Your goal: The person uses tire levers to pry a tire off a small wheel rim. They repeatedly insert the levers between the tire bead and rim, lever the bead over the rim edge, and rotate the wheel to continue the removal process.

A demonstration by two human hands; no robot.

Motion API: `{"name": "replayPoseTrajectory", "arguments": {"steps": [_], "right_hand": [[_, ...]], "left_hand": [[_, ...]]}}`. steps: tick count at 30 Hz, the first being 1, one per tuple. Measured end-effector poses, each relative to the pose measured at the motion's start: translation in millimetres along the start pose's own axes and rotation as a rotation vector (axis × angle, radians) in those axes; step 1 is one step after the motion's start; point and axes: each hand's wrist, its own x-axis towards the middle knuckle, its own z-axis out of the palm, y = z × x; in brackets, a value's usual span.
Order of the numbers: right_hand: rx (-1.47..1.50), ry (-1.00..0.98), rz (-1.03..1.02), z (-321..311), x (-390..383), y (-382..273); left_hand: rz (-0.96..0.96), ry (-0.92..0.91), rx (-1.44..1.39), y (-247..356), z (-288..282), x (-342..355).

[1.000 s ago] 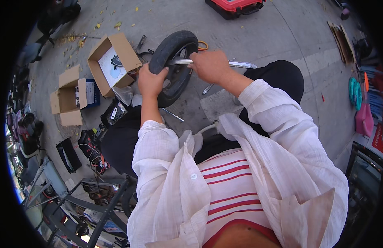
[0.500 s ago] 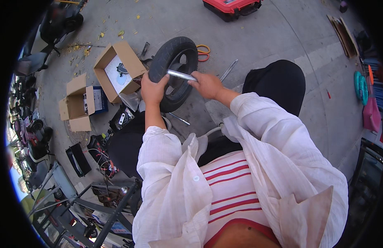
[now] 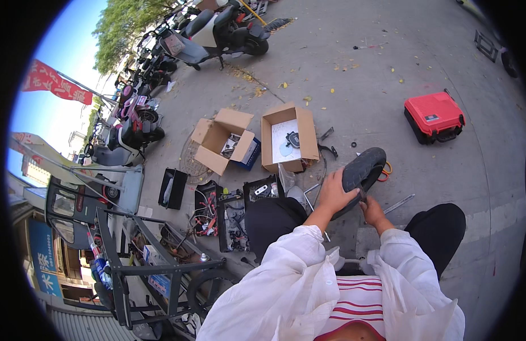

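Observation:
A small black scooter wheel with its tyre [image 3: 364,168] stands upright on the ground between my knees. My left hand [image 3: 334,194] is closed over the near left side of the tyre. Beside it, my right hand [image 3: 373,211] is closed round a metal tyre lever [image 3: 362,195], seen nearly end-on against the tyre's near edge. Whether its tip sits under the tyre's bead is hidden. Orange-handled scissors [image 3: 387,171] lie partly behind the wheel. Another silver lever [image 3: 399,203] rests on the concrete to the right of my right hand.
Two open cardboard boxes [image 3: 268,126] [image 3: 216,163] stand ahead on the left, with trays of scooter parts [image 3: 233,219] nearer. A red hard case [image 3: 434,116] sits ahead right. Left of me are a dark metal frame [image 3: 143,270] and a parked scooter [image 3: 217,40].
My view has swung left and up, showing more of the street and parked scooters. The lever, earlier seen lengthwise across the wheel, now appears foreshortened. Both hands stay at the wheel.

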Motion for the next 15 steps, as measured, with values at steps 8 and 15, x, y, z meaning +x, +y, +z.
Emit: {"name": "replayPoseTrajectory", "arguments": {"steps": [8,15], "right_hand": [[-0.211,-0.071,0.038,0.4,7.9,36.1],[-0.458,-0.189,-0.015,-7.0,2.8,44.6]], "left_hand": [[0.059,-0.03,0.068,24.3,16.7,-30.4],[0.083,-0.035,0.11,30.3,29.2,-44.8]]}}
